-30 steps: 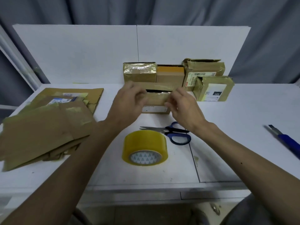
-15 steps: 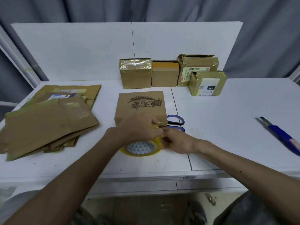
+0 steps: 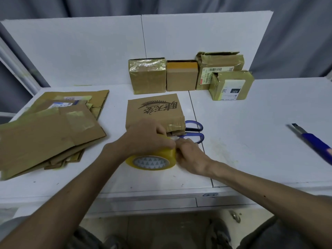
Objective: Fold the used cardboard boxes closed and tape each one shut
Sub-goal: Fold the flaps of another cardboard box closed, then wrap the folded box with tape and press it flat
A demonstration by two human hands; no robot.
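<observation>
Brown box [image 3: 154,112] with a dark printed logo, flat at mid-tabletop [image 3: 251,159], its near edge crumpled and taped. Just in front, the left hand [image 3: 146,137] grips one yellow tape roll [image 3: 152,161] from above; the right hand [image 3: 190,155] pinches at its rim. Four boxes [image 3: 181,78] stand behind; one pair of scissors [image 3: 195,131] lies beside.

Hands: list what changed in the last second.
The printed box was pulled nearer and let go, hiding part of the scissors. The left hand now grips the tape roll; the right hand picks at its edge. Flattened cardboard, back boxes, knife unchanged.
</observation>
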